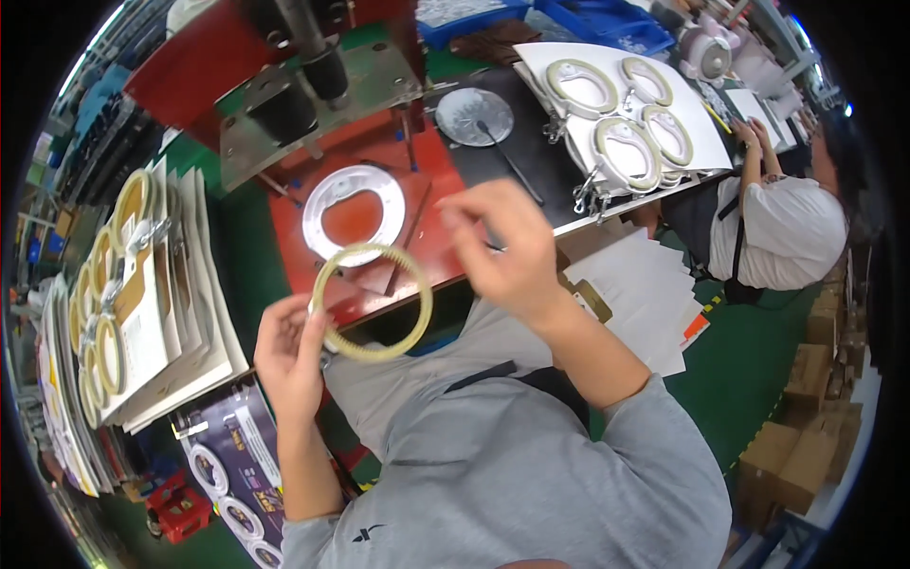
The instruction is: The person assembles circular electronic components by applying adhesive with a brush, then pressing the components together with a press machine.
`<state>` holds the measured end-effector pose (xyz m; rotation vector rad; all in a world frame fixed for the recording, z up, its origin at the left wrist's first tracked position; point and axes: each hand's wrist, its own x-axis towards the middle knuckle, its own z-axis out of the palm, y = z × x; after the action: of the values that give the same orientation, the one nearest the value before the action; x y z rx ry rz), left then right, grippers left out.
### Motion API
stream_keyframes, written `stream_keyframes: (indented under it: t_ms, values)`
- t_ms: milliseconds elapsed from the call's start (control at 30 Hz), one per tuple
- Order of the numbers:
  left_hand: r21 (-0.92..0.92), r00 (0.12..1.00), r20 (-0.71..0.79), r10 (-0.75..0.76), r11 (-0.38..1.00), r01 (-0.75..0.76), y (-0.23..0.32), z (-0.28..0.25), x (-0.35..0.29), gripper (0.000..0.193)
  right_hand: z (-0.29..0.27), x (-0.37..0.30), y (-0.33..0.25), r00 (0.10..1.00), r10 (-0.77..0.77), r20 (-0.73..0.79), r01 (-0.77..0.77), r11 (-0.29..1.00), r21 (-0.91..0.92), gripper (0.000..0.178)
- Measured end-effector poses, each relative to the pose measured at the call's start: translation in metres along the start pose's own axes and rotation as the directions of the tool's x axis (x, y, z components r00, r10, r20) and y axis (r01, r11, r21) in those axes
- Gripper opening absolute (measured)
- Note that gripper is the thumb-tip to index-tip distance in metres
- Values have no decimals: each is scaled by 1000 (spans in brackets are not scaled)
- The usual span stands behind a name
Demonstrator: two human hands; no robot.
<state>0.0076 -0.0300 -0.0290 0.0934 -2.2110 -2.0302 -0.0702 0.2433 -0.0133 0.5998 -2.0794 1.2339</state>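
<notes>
My left hand [292, 353] grips a pale yellow ribbed ring [425, 305] by its left side, thumb and fingers closed on it. The ring is tilted in front of the red press bed [438, 232], above my lap. Right of the ring, my right hand [512, 248] is raised with its fingers curled together. Whatever they may hold is too small or hidden to make out. A white ring-shaped plastic part [392, 211] lies flat on the press bed, beyond the yellow ring.
A press head [322, 104] stands over the bed. On the dark table to the right are a round dish [460, 116], a thin stick [517, 171] and a white board [697, 133] bearing several ringed parts. Stacked boards [213, 313] stand at left. A co-worker [791, 228] sits at far right.
</notes>
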Motion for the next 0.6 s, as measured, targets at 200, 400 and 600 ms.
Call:
stream_keyframes:
  t_ms: [200, 400, 600]
  values:
    - [-65, 998, -65, 14, 998, -18, -6, 42, 33, 16, 43, -4, -44, 906, -63, 418, 79, 997, -22, 32]
    - [-23, 966, -239, 94, 995, -102, -18, 57, 57, 22, 67, 8, -26, 917, -98, 387, 173, 971, -164, 24]
    - [258, 940, -296, 169, 962, -92, -12, 55, 77, 22, 76, 38, 1, 863, -41, 503, 144, 975, -168, 18]
